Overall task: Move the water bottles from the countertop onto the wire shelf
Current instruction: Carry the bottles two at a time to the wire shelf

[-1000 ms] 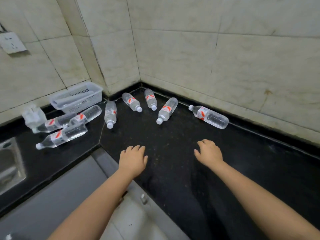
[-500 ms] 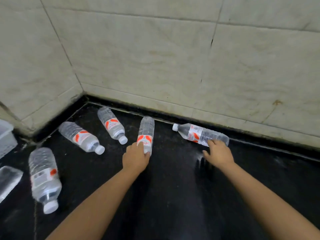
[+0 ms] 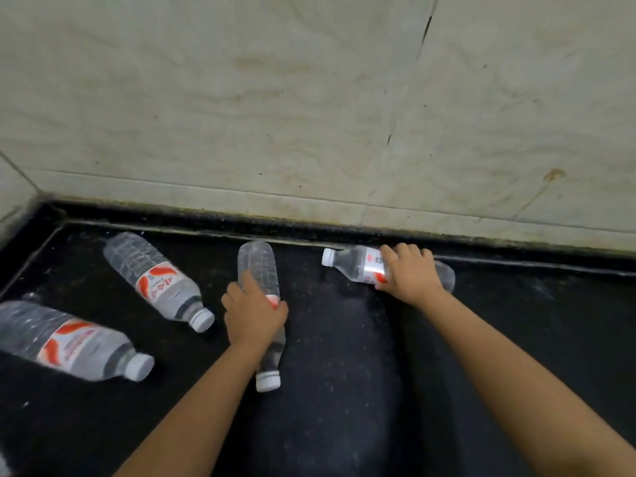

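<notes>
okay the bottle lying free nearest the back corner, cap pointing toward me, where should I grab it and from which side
Grip that bottle around its labelled middle, coming down from above with fingers across its width. It lies flat on the countertop, so its round sides are open, and neither neighbouring bottle touches it.

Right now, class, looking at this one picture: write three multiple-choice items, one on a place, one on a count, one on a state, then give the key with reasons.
1. Where does the bottle under the right hand lie?
A. beside the wall
B. in a basket
C. on a shelf

2. How many water bottles are in view?
A. two
B. four
C. seven

3. What is the left hand doing?
A. hanging idle
B. gripping a bottle
C. pressing the wall

Key: 1 A, the right bottle lies along the wall's foot on the countertop. 2 B, two bottles are held and two lie free at left. 3 B, fingers curl round the middle bottle.
</notes>
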`<state>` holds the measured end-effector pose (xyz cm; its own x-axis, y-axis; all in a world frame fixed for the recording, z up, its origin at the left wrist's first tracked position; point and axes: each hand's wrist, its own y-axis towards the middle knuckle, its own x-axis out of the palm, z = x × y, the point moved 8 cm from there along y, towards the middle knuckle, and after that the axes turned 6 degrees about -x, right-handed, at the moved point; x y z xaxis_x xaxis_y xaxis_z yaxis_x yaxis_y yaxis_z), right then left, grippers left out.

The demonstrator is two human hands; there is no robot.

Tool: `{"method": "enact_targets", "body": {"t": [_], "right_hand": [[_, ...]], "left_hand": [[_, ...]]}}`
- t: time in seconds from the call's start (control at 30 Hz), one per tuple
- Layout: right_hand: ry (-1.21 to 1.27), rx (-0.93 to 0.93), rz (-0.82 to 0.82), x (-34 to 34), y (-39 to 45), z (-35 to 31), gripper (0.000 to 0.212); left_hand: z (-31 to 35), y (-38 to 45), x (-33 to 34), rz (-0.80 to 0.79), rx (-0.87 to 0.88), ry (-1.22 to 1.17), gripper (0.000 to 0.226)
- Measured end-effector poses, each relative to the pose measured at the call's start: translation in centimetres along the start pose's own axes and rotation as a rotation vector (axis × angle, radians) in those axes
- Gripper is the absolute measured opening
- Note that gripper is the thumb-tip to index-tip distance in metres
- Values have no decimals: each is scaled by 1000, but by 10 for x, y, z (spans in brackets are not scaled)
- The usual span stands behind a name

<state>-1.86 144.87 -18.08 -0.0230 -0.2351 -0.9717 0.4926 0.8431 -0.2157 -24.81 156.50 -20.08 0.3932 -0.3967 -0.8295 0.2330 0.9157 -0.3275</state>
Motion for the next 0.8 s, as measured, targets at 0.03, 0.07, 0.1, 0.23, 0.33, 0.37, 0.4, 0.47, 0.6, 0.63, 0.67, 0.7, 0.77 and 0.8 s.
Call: {"method": "enact_targets", "body": {"t": [0.03,0.07,0.1,0.23,0.33,0.37,0.4,0.47,0.6,0.63,0.67,0.7,0.77,0.8], "right_hand": [[15,6,-9,1,-4,-2,66],[32,18,-18,2,-9,-3,66],[42,30,-26,3,-16,-4,67],[26,28,-64,13,-64,-11,74],[60,2,-82,24,-115,-10,75],[75,3,-89,29,-134,-7,74],[90,12,-93,34,-153,-4,72],[127,59,-105,45,-189,7,69],[322,238,-124,67,-254,47,67],[369,279,-118,72,-269,57,66],[408,315,-108,76,-282,67,66],[441,348,-101,80,-295,77,66],[479,389,-94,86,-318,91,67],[479,395,-95,89,-329,97,68]], "left_hand": [[0,0,0,-5,6,-4,81],[0,1,-1,-9,15,-1,80],[1,1,-2,-14,30,13,80],[12,-12,3,-57,211,222,78],[18,-44,17,-103,380,364,77],[18,-58,22,-131,413,378,81],[18,-71,29,-166,441,390,86],[14,-101,43,-263,497,459,93],[6,-171,71,-441,643,609,83],[6,-190,79,-464,697,647,77],[7,-209,86,-472,769,688,70],[9,-227,93,-472,843,727,64],[14,-263,108,-465,1029,781,56],[20,-282,115,-438,1164,780,55]]}}
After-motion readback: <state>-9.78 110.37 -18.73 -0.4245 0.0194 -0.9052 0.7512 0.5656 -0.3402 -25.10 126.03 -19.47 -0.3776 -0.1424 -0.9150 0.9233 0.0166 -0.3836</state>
